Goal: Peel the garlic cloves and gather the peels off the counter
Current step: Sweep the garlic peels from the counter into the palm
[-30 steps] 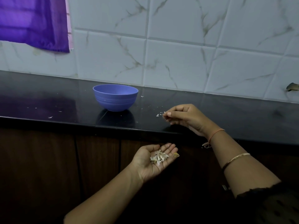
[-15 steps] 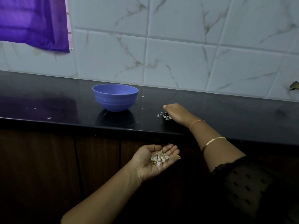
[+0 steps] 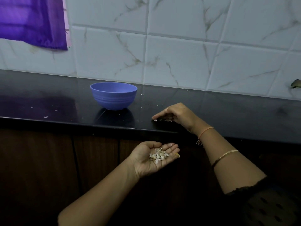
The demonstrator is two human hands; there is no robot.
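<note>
Gathering stage — centre-frame scraps [image 3: 155, 120] are covered by the right hand's [image 3: 175, 114] curled fingers [image 3: 160, 114], grip unclear; next they must be swept into the left hand [image 3: 153, 159], lying open under peels [image 3: 158, 155].

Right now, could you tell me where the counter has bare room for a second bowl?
The widest bare stretch of the glossy black counter lies right of the right hand, up to the tiled wall. Left of the round blue bowl is roomy but flecked with peel scraps. Between bowl and hand is crowded.

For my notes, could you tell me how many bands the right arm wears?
2: an orange thread at the wrist, a gold bangle up the forearm; the sleeve may hide more.
</note>
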